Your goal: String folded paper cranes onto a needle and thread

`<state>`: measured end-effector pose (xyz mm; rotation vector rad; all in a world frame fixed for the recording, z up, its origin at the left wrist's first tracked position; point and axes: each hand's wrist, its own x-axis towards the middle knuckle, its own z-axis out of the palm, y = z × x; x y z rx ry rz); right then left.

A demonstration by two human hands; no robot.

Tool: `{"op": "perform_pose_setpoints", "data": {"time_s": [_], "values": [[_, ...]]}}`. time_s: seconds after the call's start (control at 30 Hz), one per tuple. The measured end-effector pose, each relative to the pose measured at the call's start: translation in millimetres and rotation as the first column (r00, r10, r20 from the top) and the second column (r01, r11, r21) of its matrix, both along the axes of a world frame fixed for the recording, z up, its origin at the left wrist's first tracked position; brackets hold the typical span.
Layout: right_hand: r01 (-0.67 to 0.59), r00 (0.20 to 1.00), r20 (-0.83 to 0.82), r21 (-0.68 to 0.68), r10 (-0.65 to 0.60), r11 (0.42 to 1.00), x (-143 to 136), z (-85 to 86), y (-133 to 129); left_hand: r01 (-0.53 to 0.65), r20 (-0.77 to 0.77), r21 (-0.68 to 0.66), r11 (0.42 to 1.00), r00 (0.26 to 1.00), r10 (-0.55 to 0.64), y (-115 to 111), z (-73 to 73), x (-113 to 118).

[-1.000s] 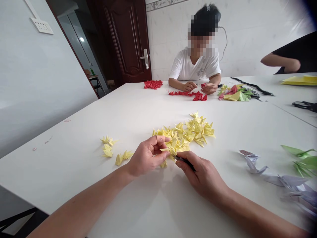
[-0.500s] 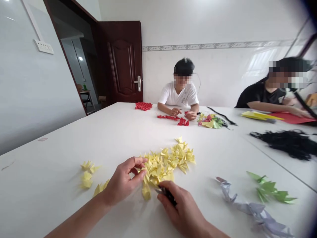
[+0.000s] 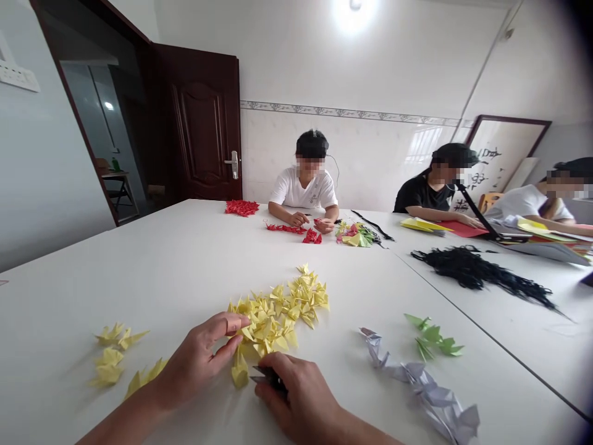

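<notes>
Dozens of folded yellow papers [image 3: 269, 318] lie heaped on the white table [image 3: 152, 266]. At the heap's near-left edge, the left hand [image 3: 208, 346] has thumb and forefinger apart; the right hand's [image 3: 301, 392] fingers are wrapped around a dark two-pointed tool [image 3: 277, 379]. Pale [image 3: 435, 395] and green folded papers [image 3: 432, 334] lie rightward; beyond sits a person in white [image 3: 303, 188].

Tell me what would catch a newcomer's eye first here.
The heap of yellow folded paper on the white table, beside the left hand, stands out first. Just nearer, the right hand holds a dark, pointed tool. Farther back, to the right, lies a tangle of black strands.
</notes>
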<state>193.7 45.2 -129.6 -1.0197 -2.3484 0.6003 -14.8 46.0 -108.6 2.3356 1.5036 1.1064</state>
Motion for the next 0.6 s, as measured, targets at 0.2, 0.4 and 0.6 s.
{"op": "perform_pose_setpoints", "data": {"time_s": [0.2, 0.4, 0.6], "values": [[-0.007, 1.0, 0.02, 0.027, 0.007, 1.0, 0.3, 1.9, -0.1, 0.022, -0.048, 0.025, 0.999, 0.999, -0.02, 2.4, -1.5, -2.4], [-0.012, 0.999, 0.031, 0.043, 0.01, 0.999, 1.1, 0.9, 1.2, 0.036, -0.033, 0.038, 0.999, 0.999, -0.035, 2.6, 0.8, -1.1], [-0.032, 0.998, 0.053, 0.058, 0.029, 0.998, 1.0, 3.0, 1.5, 0.041, -0.056, 0.018, 0.999, 0.998, -0.04, 1.8, 1.4, -1.2]]}}
